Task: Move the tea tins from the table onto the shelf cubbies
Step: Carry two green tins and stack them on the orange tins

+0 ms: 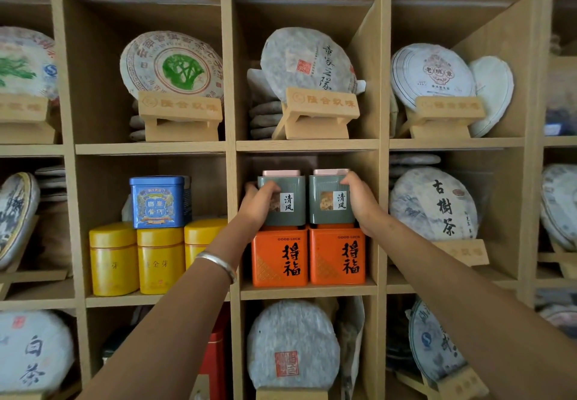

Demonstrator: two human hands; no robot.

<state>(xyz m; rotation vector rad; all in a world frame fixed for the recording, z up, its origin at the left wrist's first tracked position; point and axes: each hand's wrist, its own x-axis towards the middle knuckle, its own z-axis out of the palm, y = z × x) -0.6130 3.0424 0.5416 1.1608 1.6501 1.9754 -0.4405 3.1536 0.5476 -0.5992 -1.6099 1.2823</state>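
In the middle cubby (pixel 307 292) two grey-green tea tins with pink lids stand side by side on two orange tins. My left hand (pixel 259 204) grips the left grey-green tin (pixel 288 201) at its left side. My right hand (pixel 359 201) grips the right grey-green tin (pixel 329 201) at its right side. The left orange tin (pixel 280 257) and right orange tin (pixel 337 257) stand upright on the cubby floor. The table is out of view.
The cubby to the left holds three yellow round tins (pixel 160 260) with a blue square tin (pixel 160 201) on top. Surrounding cubbies hold paper-wrapped tea cakes (pixel 432 203) on wooden stands. A red tin (pixel 215 359) sits in the lower left cubby.
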